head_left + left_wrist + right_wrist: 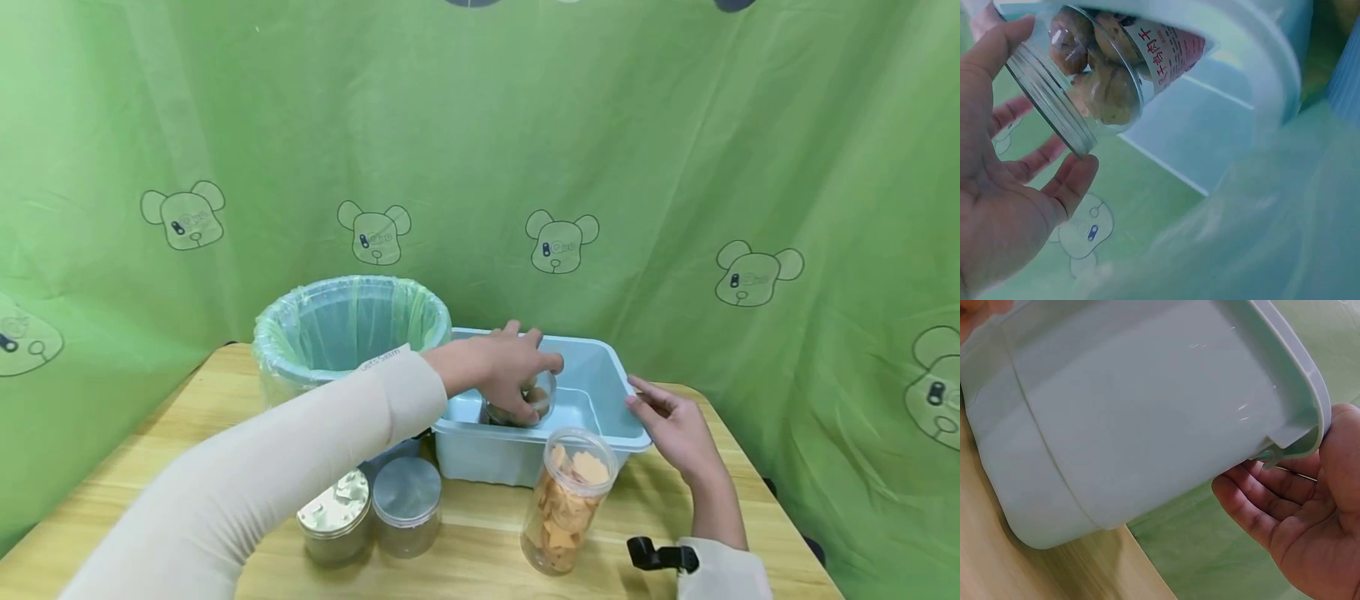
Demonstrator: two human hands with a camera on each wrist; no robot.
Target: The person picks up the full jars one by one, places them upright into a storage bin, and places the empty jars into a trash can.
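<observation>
My left hand (513, 373) reaches down into a light blue plastic bin (487, 457). Its fingers grip the lid end of a clear jar (543, 390). In the left wrist view this jar (1107, 87) holds several round brown pieces and carries a printed label; it appears to be inside the bin, though whether it touches the bottom is hidden. At the bin's right end, my right hand (678, 429) holds the rim. The right wrist view has the thumb side of the hand (1316, 512) against the rim and the fingers curled beneath it.
A round blue bucket (352, 287) with a clear liner stands left of the bin. In front are a silver-lidded jar (337, 521), a grey-lidded jar (407, 504), and a tall clear jar of orange pieces (564, 521). A green curtain (480, 150) hangs behind the wooden table (465, 550).
</observation>
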